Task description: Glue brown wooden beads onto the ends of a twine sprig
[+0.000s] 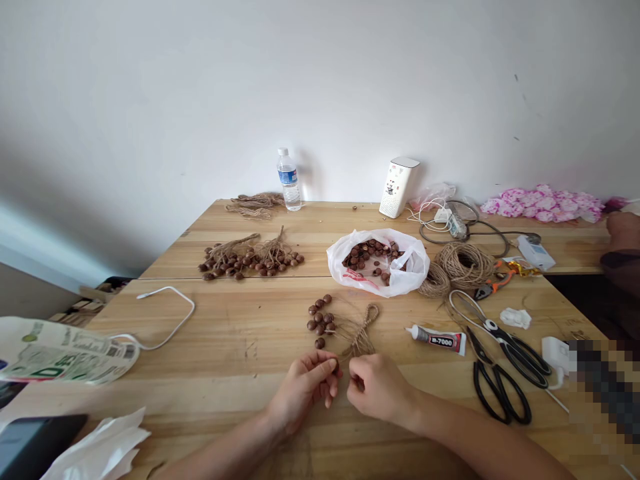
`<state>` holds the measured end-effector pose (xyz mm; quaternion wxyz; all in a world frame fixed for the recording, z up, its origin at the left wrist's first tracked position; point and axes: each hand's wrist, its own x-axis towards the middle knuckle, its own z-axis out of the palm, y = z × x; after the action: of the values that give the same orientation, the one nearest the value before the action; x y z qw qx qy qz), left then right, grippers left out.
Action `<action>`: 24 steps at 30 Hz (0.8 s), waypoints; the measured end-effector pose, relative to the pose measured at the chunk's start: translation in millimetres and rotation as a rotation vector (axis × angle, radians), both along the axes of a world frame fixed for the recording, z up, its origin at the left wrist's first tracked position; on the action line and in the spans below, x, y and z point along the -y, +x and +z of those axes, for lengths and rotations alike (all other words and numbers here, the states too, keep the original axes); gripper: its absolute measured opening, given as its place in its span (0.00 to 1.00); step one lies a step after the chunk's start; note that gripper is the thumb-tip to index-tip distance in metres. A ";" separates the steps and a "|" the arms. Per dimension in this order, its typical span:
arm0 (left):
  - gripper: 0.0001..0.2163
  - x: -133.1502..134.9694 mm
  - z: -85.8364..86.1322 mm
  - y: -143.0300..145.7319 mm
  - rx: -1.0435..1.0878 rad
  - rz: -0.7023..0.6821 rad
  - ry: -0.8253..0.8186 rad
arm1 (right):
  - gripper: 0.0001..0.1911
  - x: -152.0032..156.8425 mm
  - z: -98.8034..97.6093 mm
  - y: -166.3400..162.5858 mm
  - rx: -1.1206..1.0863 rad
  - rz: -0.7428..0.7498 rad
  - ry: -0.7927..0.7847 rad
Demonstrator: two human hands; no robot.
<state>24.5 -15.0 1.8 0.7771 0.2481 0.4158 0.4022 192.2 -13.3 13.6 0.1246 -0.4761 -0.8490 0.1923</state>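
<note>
The left hand (305,387) pinches a brown bead (334,366) in a closed grip; the right hand (380,390), just beside it, is pinched shut on the near end of a twine bundle (361,333); the bundle lies on the worktop (240,333), its long axis running away from both hands toward a loop at the far end; loose beads (321,319) sit just to its left, nearer the left hand.

One water bottle (289,179), one glue tube (437,339), two pairs of scissors (500,363), two twine coils (457,267), one bag of nuts (379,261)
</note>
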 end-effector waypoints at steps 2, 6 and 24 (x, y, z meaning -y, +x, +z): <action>0.13 0.3 0.5 0.3 -0.020 0.002 0.003 | 0.05 -1.2 1.1 1.1 0.051 0.031 -0.025; 0.14 1.1 0.3 1.0 -0.062 0.014 0.012 | 0.05 -2.8 6.5 3.6 0.154 0.157 -0.064; 0.16 3.9 -13.1 4.3 -0.147 -0.006 0.120 | 0.08 -6.5 4.8 5.5 0.247 0.253 -0.042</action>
<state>28.8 -19.0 -11.3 0.7293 0.3245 0.4462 0.4045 197.6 -6.9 18.4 -0.0157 -0.3878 -0.9069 0.1641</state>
